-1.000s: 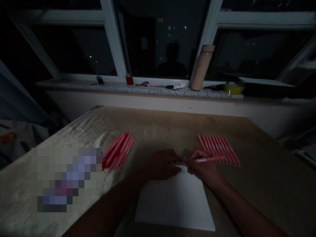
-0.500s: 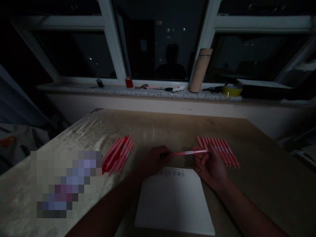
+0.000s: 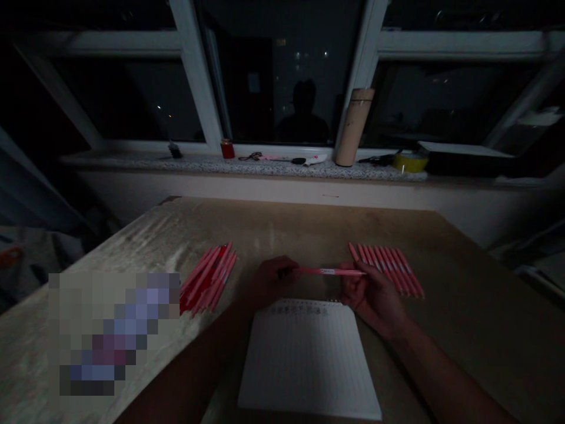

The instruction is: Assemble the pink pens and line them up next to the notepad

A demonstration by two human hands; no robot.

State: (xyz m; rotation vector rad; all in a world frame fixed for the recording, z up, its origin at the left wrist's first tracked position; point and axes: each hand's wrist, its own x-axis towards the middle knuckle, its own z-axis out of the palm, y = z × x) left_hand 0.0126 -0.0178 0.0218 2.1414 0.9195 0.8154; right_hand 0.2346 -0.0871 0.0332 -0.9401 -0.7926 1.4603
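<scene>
A slim pink pen with a white label is stretched level between my two hands, above the top edge of a lined notebook. Its left end goes into the closed fingers of my left hand. The thumb and fingers of my right hand pinch the other end. Just beyond the right hand lies a neat slanted row of similar pink pens. To the left of my left hand is a looser pile of pink pens on a red wrapper. Faint grey marks run along the notebook's top.
A blurred-out patch covers something on the table's left side. The granite sill behind holds a tan cylinder, a small red jar, a yellow tape roll and a dark box.
The pen between my hands has levelled out, its right end now at my right fingertips. Both hands stay nearly in place; the whole view has shifted slightly.
</scene>
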